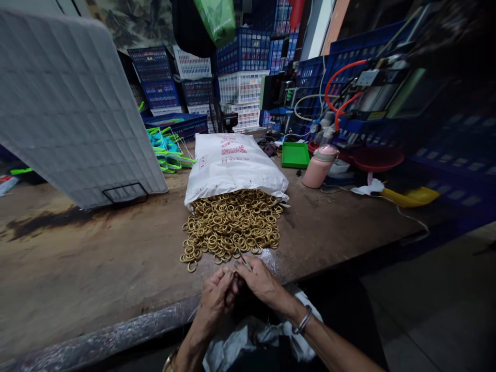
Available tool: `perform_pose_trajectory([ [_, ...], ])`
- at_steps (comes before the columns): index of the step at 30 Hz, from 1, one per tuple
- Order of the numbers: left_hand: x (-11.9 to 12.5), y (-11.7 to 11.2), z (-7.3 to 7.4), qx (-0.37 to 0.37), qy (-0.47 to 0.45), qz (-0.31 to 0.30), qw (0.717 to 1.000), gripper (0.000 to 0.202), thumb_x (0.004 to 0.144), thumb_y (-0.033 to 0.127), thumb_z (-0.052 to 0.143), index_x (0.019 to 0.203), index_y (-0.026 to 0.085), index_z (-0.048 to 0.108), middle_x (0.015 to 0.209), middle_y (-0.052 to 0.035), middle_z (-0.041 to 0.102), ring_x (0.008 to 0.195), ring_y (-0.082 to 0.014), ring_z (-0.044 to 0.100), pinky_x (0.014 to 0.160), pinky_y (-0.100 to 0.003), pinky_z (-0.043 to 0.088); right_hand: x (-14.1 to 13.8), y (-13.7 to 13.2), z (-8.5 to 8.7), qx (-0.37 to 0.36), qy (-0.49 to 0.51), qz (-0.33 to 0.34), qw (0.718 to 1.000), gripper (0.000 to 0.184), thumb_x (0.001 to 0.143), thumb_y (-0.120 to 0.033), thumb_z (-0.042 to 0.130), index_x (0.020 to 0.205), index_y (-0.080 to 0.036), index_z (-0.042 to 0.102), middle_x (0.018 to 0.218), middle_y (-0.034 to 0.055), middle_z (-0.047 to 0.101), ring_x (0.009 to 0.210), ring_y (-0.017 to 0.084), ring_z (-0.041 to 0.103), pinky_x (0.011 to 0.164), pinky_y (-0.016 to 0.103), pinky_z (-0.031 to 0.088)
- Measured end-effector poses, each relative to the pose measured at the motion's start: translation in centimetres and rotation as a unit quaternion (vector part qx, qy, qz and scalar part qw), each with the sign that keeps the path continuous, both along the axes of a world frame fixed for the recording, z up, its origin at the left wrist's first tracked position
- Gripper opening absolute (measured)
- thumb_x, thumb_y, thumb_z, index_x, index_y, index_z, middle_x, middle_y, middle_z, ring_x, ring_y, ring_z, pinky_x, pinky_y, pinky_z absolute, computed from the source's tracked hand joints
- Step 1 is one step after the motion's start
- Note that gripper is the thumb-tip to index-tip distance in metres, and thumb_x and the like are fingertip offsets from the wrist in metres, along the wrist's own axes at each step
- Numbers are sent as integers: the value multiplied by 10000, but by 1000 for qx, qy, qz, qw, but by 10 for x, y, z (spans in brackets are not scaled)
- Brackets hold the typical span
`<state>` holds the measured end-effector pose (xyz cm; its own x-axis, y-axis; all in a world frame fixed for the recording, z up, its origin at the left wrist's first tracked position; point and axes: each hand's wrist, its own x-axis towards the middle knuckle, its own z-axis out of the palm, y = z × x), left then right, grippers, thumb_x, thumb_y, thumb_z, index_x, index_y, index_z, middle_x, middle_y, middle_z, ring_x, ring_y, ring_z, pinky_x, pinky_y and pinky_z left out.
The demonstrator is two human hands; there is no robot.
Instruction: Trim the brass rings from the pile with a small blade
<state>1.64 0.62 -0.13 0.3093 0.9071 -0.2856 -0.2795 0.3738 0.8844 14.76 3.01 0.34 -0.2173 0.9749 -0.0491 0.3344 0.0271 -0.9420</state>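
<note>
A pile of brass rings [231, 226] spills from the open mouth of a white sack [232, 164] onto the brown worktable [96, 258]. Both hands meet at the table's near edge, just below the pile. My left hand [217, 297] is curled closed, its fingertips pinched against those of the other hand; what it holds is too small to name. My right hand [259, 281] is closed on a thin metal tool [245, 262] that points up toward the rings. A bangle sits on my right wrist.
A large grey gridded tray [73, 103] leans at the left. A green tray [295, 154], pink bottle [320, 165], red basin [377, 157] and yellow scoop [411, 197] stand at the right. Stacked blue and white crates [240, 67] fill the back. Plastic sheet lies in my lap.
</note>
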Motion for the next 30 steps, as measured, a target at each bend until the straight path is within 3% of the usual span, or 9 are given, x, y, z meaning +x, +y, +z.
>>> perform_pose_trajectory([
  [7, 0, -3, 1, -23, -15, 31, 999, 315, 743, 454, 543, 657, 163, 458, 486, 84, 375, 358, -17, 217, 350, -152, 159, 1, 1, -5, -12, 29, -28, 999, 226, 805, -296, 375, 651, -167, 479, 579, -26, 508, 555, 96, 459, 545, 203, 347],
  [10, 0, -2, -1, -20, -4, 47, 999, 317, 728, 458, 561, 666, 168, 450, 499, 81, 405, 362, -17, 252, 354, -147, 188, 2, 0, -7, 16, -38, -37, 998, 212, 806, -256, 358, 653, -173, 479, 578, -18, 507, 559, 105, 468, 560, 213, 338],
  [14, 1, 0, 1, -13, -3, 62, 998, 359, 680, 504, 586, 679, 177, 436, 493, 86, 417, 359, -18, 274, 357, -147, 203, 3, -8, -5, 85, -141, 39, 986, 123, 726, -126, 390, 722, -184, 499, 626, -12, 533, 580, 109, 459, 556, 215, 292],
  [17, 3, 2, 4, -8, 18, 67, 998, 399, 633, 537, 606, 685, 179, 438, 474, 90, 415, 355, -21, 274, 358, -151, 197, 3, -12, -2, 107, -208, 63, 970, 229, 635, -56, 382, 777, -186, 505, 622, -12, 527, 565, 115, 434, 544, 227, 254],
  [25, 4, 1, 7, 35, 70, 87, 993, 397, 619, 546, 605, 650, 179, 459, 487, 71, 438, 377, -37, 287, 369, -173, 195, 3, -13, 1, 104, -309, 77, 942, 318, 593, -62, 370, 866, -187, 476, 662, 2, 545, 583, 134, 442, 548, 247, 236],
  [30, 0, -5, 9, 42, 85, 66, 993, 398, 654, 551, 574, 603, 175, 454, 451, 73, 407, 361, -36, 270, 365, -181, 185, 6, -10, -1, 108, -355, 84, 925, 319, 617, -64, 382, 906, -165, 472, 690, 25, 580, 605, 146, 480, 556, 257, 249],
])
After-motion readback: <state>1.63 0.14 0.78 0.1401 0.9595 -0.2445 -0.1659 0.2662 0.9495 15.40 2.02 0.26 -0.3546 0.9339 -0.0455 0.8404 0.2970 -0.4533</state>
